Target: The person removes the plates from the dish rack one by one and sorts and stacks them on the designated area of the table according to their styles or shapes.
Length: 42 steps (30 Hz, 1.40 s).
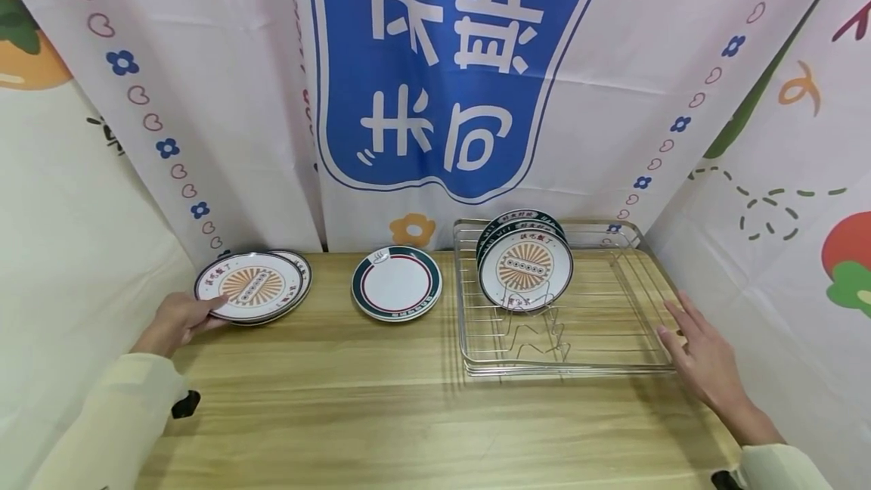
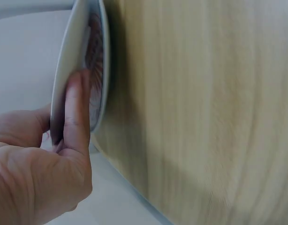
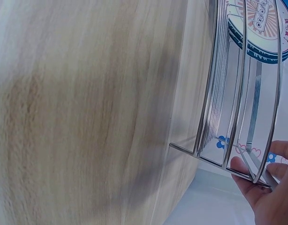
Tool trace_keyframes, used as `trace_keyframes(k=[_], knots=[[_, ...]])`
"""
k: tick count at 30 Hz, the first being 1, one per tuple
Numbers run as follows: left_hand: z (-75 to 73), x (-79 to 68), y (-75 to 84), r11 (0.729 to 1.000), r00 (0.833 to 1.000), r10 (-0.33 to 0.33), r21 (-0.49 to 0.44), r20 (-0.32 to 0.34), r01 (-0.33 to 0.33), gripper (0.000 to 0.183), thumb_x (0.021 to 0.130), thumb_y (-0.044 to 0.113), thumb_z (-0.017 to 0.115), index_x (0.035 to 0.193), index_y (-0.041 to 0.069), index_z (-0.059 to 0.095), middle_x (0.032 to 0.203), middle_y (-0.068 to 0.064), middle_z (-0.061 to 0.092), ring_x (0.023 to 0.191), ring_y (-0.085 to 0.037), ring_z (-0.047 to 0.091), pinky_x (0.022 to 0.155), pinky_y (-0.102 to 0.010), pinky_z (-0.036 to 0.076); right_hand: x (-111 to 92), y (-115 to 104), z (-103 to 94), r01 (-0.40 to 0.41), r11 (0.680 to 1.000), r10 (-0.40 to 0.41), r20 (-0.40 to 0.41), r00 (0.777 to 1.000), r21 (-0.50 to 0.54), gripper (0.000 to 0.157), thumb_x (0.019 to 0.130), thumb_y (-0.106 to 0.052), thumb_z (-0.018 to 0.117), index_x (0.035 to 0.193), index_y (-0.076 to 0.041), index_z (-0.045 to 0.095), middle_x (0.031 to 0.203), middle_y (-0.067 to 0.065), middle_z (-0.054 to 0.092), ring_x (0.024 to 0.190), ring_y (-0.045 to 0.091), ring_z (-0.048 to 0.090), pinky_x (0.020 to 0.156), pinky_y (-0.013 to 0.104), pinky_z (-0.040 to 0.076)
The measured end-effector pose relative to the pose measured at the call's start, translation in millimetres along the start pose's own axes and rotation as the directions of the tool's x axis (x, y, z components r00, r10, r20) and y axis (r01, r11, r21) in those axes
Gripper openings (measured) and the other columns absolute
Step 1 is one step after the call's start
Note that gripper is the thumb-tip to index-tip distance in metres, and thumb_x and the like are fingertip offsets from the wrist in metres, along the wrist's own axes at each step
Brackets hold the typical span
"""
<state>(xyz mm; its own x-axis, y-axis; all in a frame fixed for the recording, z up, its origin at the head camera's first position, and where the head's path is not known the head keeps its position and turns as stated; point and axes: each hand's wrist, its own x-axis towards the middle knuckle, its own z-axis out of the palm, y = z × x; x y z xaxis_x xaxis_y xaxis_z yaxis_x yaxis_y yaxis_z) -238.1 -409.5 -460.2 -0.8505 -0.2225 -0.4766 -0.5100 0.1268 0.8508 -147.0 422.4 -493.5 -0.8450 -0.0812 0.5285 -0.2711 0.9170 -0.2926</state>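
Observation:
At the left, my left hand [image 1: 180, 317] pinches the edge of a white plate [image 1: 253, 286] with an orange sunburst, thumb on top and fingers beneath. This plate is tilted above a second sunburst plate [image 1: 304, 266], mostly hidden under it. In the left wrist view the fingers [image 2: 76, 110] lie under the raised plate [image 2: 64, 61]. My right hand [image 1: 708, 358] holds the right rim of a wire dish rack [image 1: 544, 366]; in the right wrist view the thumb and fingers are on either side of the rim wire. A sunburst plate [image 1: 525, 271] stands upright in the rack, before green-rimmed plates [image 1: 520, 216].
A green-rimmed plate [image 1: 397, 283] lies flat on the wooden table [image 1: 354, 407] between the stack and the rack. Printed cloth [image 1: 238, 97] hangs behind and along both sides. Upright wire dividers [image 1: 537, 339] stand in the rack's left part.

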Motion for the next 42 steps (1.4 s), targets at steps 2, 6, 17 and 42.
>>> trace_keyframes(k=[2,6,17,42], knots=[[-1.5,1.0,-1.7,1.0,1.0,-0.008,-0.02,0.027,0.009,0.02,0.108,0.003,0.054,0.1,-0.011,0.041,0.069,-0.007,0.069,0.06,-0.019,0.076,0.074,-0.029,0.062,-0.9,0.1,-0.6,-0.001,1.0,0.001,0.002,1.0,-0.002,0.048,0.103,-0.021,0.063,0.142,0.006,0.059,0.155,0.03,0.049,0.079,0.038,0.07,0.064,0.049,0.052],[-3.8,4.7,-5.6,0.998,0.998,-0.012,0.068,0.055,0.008,0.023,0.108,0.009,0.057,0.098,-0.007,0.044,0.064,-0.01,0.071,0.06,-0.02,0.076,0.069,-0.028,0.063,-2.8,0.3,-1.1,-0.001,1.0,0.001,0.001,1.0,-0.002,0.048,0.103,-0.021,0.063,0.142,0.007,0.059,0.155,0.03,0.049,0.079,0.04,0.071,0.065,0.05,0.052],[-3.3,11.0,-12.1,0.831,0.998,0.06,0.554,0.001,-0.05,0.046,0.102,0.04,0.066,0.092,-0.004,0.057,0.059,-0.002,0.069,0.053,-0.011,0.069,0.053,-0.025,0.053,-6.2,1.3,-0.1,-0.012,1.0,0.012,-0.003,1.0,-0.006,0.047,0.102,-0.021,0.065,0.141,0.006,0.061,0.155,0.029,0.05,0.079,0.026,0.069,0.065,0.049,0.052],[0.7,15.0,-20.3,0.747,0.995,0.076,0.657,0.066,-0.101,0.058,0.105,0.056,0.053,0.084,0.002,0.059,0.066,-0.005,0.066,0.058,-0.015,0.068,0.058,-0.031,0.058,1.0,0.8,-0.3,-0.01,1.0,0.01,0.013,1.0,0.002,0.048,0.103,-0.022,0.063,0.141,0.007,0.059,0.155,0.03,0.049,0.078,0.036,0.07,0.065,0.051,0.051]])
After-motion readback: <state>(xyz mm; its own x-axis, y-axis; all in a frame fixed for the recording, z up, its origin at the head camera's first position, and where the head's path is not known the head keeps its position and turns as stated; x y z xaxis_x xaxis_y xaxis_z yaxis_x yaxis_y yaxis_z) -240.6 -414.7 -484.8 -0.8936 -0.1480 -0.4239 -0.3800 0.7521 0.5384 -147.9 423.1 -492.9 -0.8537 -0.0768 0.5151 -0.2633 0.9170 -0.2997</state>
